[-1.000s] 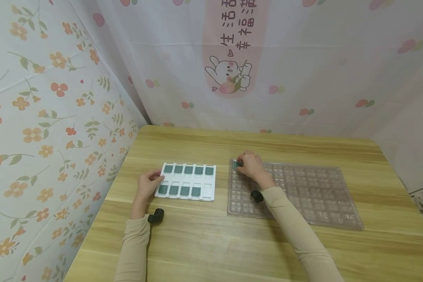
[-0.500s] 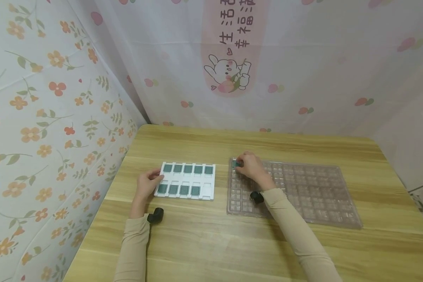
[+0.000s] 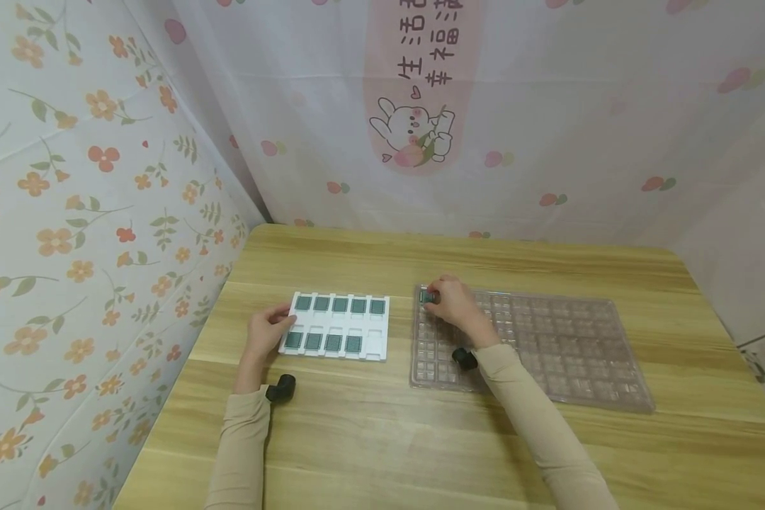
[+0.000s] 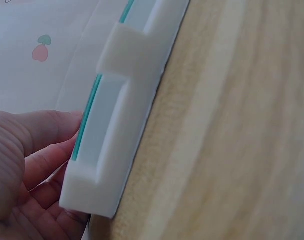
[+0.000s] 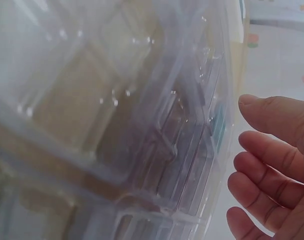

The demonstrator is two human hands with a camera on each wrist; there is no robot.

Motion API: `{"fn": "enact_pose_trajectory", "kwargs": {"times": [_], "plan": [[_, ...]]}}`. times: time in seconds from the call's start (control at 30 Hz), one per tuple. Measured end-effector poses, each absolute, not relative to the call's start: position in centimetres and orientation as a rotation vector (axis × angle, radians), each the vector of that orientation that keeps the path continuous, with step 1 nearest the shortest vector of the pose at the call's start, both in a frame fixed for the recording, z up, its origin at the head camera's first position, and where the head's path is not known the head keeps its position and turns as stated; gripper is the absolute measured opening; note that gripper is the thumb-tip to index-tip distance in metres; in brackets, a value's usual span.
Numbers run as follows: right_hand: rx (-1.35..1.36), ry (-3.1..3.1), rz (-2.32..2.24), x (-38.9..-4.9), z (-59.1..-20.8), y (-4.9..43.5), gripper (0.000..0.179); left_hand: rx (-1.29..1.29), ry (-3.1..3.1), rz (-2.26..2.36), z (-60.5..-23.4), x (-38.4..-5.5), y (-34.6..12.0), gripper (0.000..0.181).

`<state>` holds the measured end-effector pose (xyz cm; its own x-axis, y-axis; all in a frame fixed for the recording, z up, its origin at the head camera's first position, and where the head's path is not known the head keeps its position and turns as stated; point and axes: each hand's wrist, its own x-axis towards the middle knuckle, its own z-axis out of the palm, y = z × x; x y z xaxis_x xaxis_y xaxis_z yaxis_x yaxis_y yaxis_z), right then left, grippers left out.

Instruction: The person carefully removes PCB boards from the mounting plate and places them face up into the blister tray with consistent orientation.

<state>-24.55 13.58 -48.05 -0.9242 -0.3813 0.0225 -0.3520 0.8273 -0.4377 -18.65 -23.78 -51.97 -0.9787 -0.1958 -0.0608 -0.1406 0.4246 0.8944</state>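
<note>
Left hand [image 3: 268,331] on white tray [image 3: 333,324]; right hand [image 3: 454,303] at green chip [image 3: 426,297] in clear tray [image 3: 586,347].
Left: thumb on top edge, fingers bent beneath, gripping the white tray's left end. Right: thumb and fingers parted, slightly bent, nothing seen between them in the wrist view; contact with the chip cannot be told. That chip sits in the clear tray's far-left corner cell. Nine similar chips [image 3: 340,305] in the white tray: five far row, four near row. Both trays on wood-grain table [image 3: 370,446], apart; printed curtain [image 3: 535,127] behind.
</note>
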Motion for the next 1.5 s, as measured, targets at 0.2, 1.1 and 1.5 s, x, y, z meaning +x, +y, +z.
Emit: {"fn": "enact_pose_trajectory", "kwargs": {"times": [0.2,1.1,1.5], "plan": [[-0.583,2.916,-0.705,-24.1,-47.7,13.4,0.028,0.306,-2.620,-1.622,-52.0,-18.7,-23.9,0.035],[-0.717,2.968,-0.728,-22.6,-48.2,12.3,0.028,0.292,-2.614,-1.596,-51.9,-18.7,-23.7,0.033],[-0.725,2.912,-0.756,-21.9,-47.8,11.6,0.027,0.323,-2.609,-1.607,-52.0,-18.7,-23.7,0.032]]}}
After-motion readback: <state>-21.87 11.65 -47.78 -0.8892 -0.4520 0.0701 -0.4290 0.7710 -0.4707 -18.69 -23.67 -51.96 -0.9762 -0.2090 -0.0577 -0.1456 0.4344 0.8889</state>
